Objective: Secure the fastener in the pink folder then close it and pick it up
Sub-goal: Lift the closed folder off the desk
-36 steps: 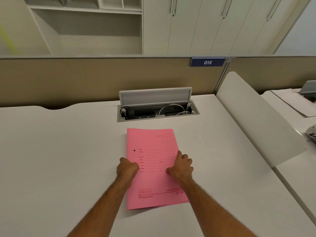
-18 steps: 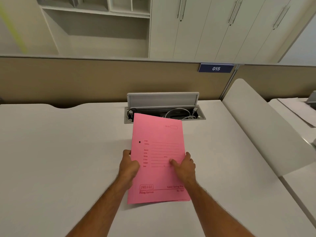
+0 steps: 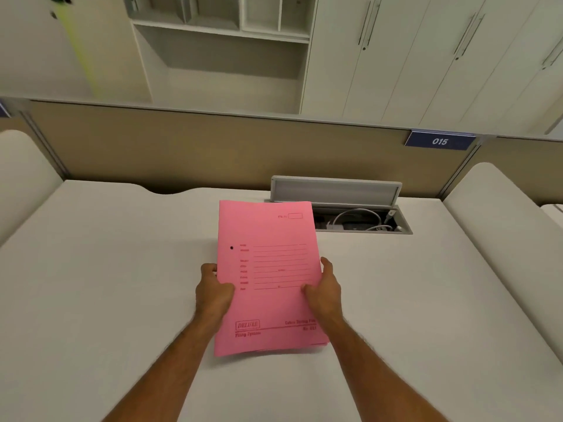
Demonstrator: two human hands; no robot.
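The pink folder (image 3: 268, 269) is closed, printed cover facing me, and held off the white desk (image 3: 106, 284) with its far edge tilted up. My left hand (image 3: 213, 289) grips its left edge, thumb on the cover. My right hand (image 3: 324, 289) grips the right edge the same way. A small dark dot, the fastener hole, shows near the folder's left side. The fastener itself is hidden inside.
An open cable tray (image 3: 362, 222) with a raised grey lid (image 3: 335, 190) and white cables sits in the desk behind the folder. A beige partition (image 3: 182, 147) with a blue "015" sign (image 3: 439, 141) backs the desk. White side dividers (image 3: 499, 239) flank it.
The folder lay flat on the desk under both hands a second ago. Both hands have since taken its side edges and lifted it, far edge rising toward me; the view shifted left.
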